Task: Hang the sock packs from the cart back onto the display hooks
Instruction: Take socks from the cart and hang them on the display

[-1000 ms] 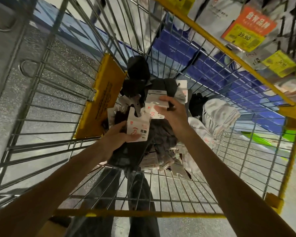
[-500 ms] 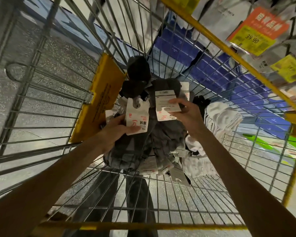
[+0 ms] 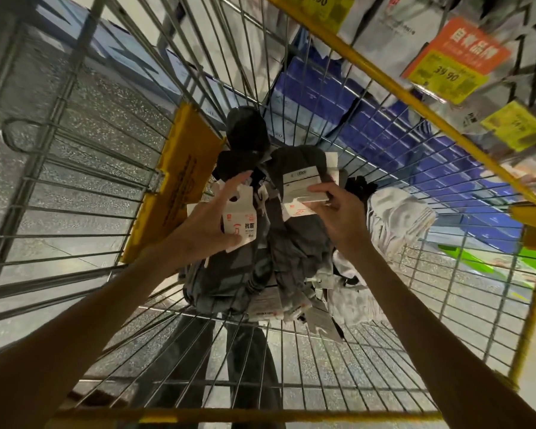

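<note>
the dark sock packs are lying bunched in the middle of the cart, none hanging yet. the left hand is pinching one pack's white header card between thumb and fingers, while the right hand is gripping a second card just right of it. the best approach is probably teasing one pack free of the tangle, keeping the card's top uncovered, before lifting toward the price tags at far right. white socks are lying to the right.

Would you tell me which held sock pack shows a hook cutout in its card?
The left hand's pack: its card has a hook slot; the right hand's card shows none.
</note>
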Available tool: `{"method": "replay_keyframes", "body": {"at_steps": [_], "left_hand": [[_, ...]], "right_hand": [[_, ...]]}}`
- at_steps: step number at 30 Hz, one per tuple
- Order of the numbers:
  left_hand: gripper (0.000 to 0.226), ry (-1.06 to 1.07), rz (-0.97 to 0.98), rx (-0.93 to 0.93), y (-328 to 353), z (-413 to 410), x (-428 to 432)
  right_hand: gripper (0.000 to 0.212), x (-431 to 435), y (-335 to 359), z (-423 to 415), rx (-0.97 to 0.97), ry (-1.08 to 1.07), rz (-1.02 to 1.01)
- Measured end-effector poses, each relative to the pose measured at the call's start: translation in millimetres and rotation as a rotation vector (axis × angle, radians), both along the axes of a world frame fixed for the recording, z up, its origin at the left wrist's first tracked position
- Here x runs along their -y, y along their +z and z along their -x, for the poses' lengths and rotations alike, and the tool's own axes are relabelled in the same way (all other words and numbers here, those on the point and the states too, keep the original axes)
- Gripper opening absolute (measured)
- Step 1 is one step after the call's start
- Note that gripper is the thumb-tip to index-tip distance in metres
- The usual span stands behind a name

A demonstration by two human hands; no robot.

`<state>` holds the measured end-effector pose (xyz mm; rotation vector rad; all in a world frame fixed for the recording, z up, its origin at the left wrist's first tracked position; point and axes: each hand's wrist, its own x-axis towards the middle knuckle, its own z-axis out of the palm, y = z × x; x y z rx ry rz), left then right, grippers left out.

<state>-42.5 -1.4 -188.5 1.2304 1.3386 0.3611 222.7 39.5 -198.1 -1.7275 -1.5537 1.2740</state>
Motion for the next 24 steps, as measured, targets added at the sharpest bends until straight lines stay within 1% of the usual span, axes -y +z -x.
{"method": "replay_keyframes", "body": {"at_steps": [2,4,7,9,12,16,21,23,24], "left_hand": [[0.11,-0.06,0.034,-0.043,-2,0,-4],[0.095,-0.074,0.038,-0.067,-5,-1,-4],[0.06,-0.019,-0.012,-0.091,-9,-3,0],[0.054,0.025,-0.02,-0.082,-11,-3,6],[0.055,0.084,-0.017,-0.043,-12,1,14],[0.066,0.179,-0.006,0.041,-6,4,18],[0.072,0.207,-0.031,0.101,1,2,22],[0.08,0.225,-0.029,0.134,3,1,23],[0.089,0.247,-0.018,0.159,4,0,23]], "right_hand": [[0.024,6,-1,-2,-0.024,-0.001,0.026],[0.026,11,-1,-3,-0.028,-0.007,0.036],[0.024,17,2,-1,-0.021,-0.021,0.008],[0.022,18,4,0,-0.011,-0.03,-0.006],[0.02,21,10,3,-0.017,-0.056,-0.024],[0.021,26,25,7,0.002,-0.109,-0.08],[0.024,36,48,9,0.009,-0.139,-0.09],[0.022,38,57,11,0.023,-0.174,-0.118],[0.02,37,62,12,0.01,-0.199,-0.127]]}}
